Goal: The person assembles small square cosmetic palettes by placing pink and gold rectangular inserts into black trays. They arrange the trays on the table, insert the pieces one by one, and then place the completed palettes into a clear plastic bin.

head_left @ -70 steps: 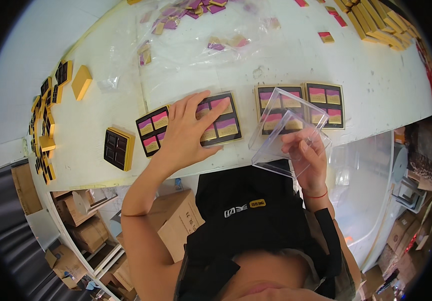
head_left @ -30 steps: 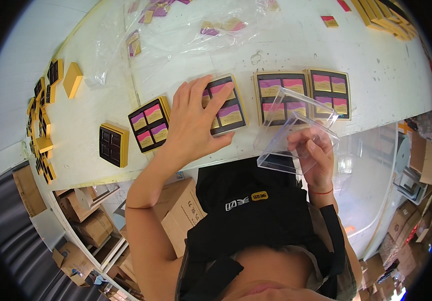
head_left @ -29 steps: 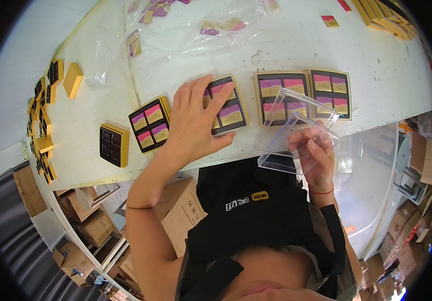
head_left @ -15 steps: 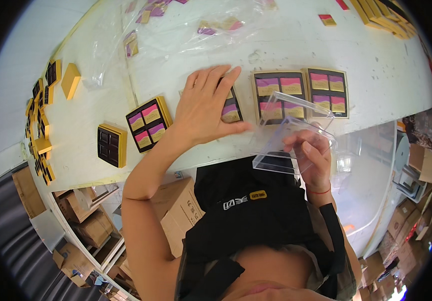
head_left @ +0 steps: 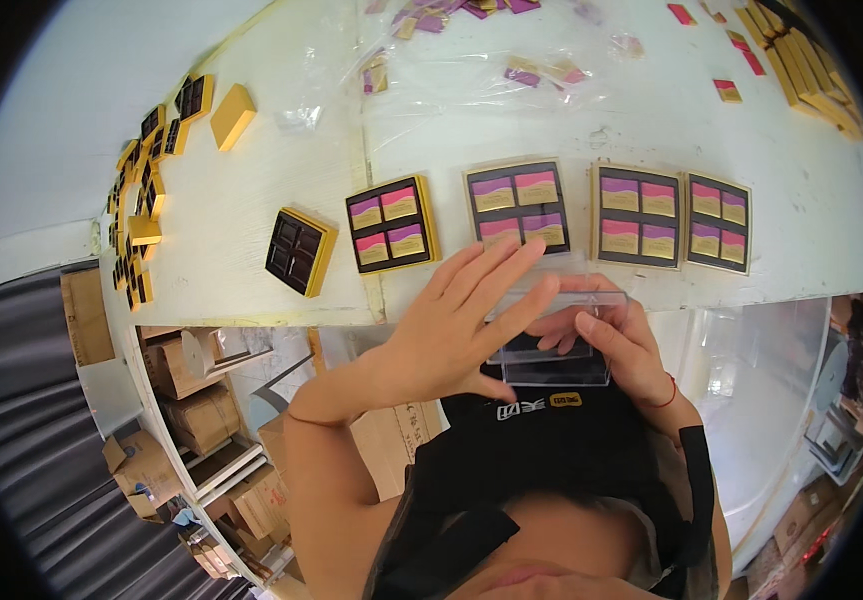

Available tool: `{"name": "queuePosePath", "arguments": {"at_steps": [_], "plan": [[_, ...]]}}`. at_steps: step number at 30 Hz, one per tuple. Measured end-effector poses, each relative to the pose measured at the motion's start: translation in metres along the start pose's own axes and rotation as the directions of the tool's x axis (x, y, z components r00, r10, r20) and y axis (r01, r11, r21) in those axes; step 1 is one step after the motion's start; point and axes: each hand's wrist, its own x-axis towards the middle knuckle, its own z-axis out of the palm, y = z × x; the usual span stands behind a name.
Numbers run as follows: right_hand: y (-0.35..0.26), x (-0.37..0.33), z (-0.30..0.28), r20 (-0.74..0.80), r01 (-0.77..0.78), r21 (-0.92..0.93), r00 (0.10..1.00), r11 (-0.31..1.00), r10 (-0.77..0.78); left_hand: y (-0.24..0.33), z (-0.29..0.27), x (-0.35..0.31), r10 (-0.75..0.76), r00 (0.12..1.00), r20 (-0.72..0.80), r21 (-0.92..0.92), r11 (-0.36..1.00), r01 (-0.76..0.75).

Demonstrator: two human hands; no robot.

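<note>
My right hand (head_left: 631,345) holds a clear plastic box cover (head_left: 556,376) by its right side, just in front of the table edge. Beside it hovers my left hand (head_left: 446,330), fingers spread, its fingertips overlapping the cover in view; whether they touch it I cannot tell. Beyond the hands lies a square box with pink and purple wrapped pieces (head_left: 519,190), shiny as if under a clear cover. Two similar filled boxes stand side by side to the right, the nearer one (head_left: 639,213) touching or almost touching the far-right one (head_left: 719,222). A yellow-sided filled box (head_left: 389,225) sits left.
A box with a bare dark four-cell tray (head_left: 296,250) lies farther left. Many small yellow boxes (head_left: 145,230) are heaped at the left edge. Clear plastic sheeting (head_left: 451,105) with loose wrapped pieces covers the back. Gold boxes (head_left: 801,70) are stacked at back right. Cartons (head_left: 201,430) fill shelves below.
My left hand has come off the middle filled box and moved nearer, toward the clear cover. The right hand has drawn the clear plastic closer to my body. The view has shifted.
</note>
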Motion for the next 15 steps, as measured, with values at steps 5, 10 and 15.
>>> {"name": "queuePosePath", "arguments": {"at_steps": [5, 10, 15], "plan": [[0.007, 0.011, 0.014, 0.009, -0.003, 0.128, 1.0, 0.992, 0.002, -0.016, 0.018, -0.038, -0.057, 0.995, -0.077, -0.053, 0.997, 0.053], [-0.003, 0.011, 0.022, -0.258, 0.322, 0.126, 0.924, 0.938, -0.283, -0.049, -0.015, -0.061, -0.313, 0.932, -0.185, 0.029, 0.946, 0.323], [-0.015, 0.0, 0.001, -0.292, 0.33, 0.043, 0.907, 0.943, -0.304, -0.099, -0.046, -0.075, -0.342, 0.939, -0.037, 0.149, 0.927, 0.344]]}}
